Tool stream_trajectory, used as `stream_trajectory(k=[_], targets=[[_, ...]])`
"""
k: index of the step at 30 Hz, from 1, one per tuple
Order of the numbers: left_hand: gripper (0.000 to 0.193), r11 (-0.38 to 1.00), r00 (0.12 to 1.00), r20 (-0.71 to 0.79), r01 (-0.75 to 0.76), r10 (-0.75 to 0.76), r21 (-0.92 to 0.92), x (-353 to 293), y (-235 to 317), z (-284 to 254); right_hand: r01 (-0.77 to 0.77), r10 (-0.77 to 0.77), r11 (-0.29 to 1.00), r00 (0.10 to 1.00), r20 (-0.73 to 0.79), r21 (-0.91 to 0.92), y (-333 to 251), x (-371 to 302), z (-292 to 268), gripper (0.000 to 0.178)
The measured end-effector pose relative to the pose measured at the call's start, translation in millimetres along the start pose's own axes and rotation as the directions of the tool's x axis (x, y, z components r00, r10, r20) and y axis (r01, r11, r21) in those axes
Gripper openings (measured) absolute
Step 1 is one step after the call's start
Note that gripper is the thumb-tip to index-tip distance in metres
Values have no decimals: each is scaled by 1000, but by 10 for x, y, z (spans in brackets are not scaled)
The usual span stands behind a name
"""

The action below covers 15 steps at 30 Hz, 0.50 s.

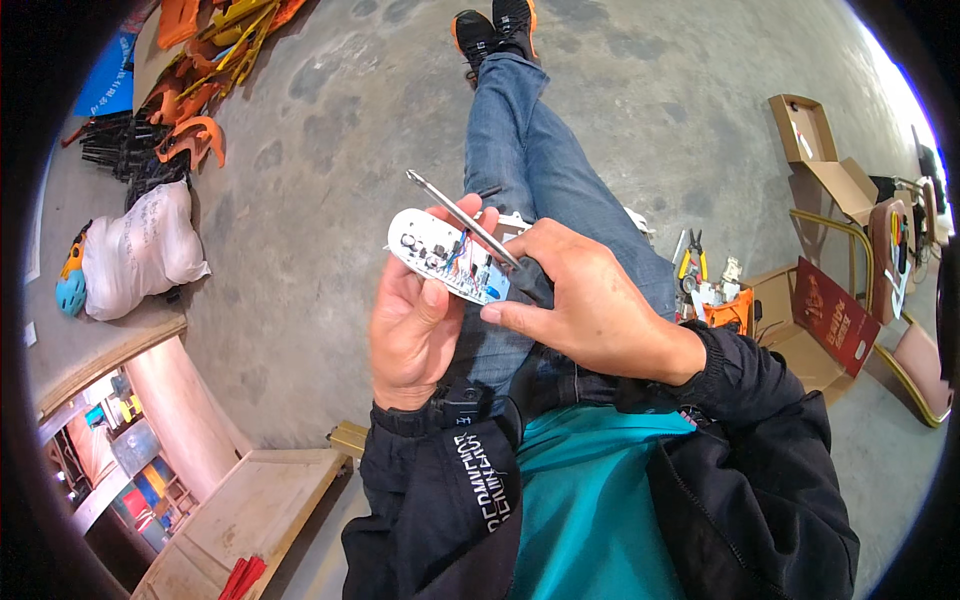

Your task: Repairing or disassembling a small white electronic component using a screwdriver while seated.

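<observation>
Above my lap, my left hand (412,335) holds a white, rounded plastic housing (412,232) by its edges, thumb at the near side and fingers behind. Its inner side faces up, showing small electronic parts, blue and red wires, and a blue piece at the right end. In my right hand (598,300), the fingers wrap round the dark handle of a screwdriver (447,203). The metal shaft slants up and left across the housing, and its tip sticks out past the far edge. My right thumb lies by the housing's right end. Part of the handle is hidden in my fist.
My outstretched legs (560,150) lie on the concrete floor. Right of them are yellow-handled pliers (692,255), an orange item (732,312) and cardboard boxes (808,128). A white bag (150,240), orange parts (195,140) and a wooden bench (235,500) stand at left.
</observation>
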<state>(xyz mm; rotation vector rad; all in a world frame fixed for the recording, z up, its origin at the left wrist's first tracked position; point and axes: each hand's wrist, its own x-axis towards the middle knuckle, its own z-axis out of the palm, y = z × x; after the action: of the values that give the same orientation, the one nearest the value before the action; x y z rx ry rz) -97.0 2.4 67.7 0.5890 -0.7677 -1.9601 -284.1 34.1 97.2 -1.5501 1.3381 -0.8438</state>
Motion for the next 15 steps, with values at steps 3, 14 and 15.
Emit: stream_trajectory(k=[3,14,15], targets=[[67,1000,1000,-17,3,-3,5,3,-28,11,-4,1,999,999,-43,-50,-29,13,31,44],[63,999,1000,-12,-2,3,48,-11,-5,40,49,-62,991,992,-106,-121,-1,29,66,42],[63,999,1000,-10,-2,2,47,-9,-11,41,48,-62,991,992,-108,-123,0,26,70,42]])
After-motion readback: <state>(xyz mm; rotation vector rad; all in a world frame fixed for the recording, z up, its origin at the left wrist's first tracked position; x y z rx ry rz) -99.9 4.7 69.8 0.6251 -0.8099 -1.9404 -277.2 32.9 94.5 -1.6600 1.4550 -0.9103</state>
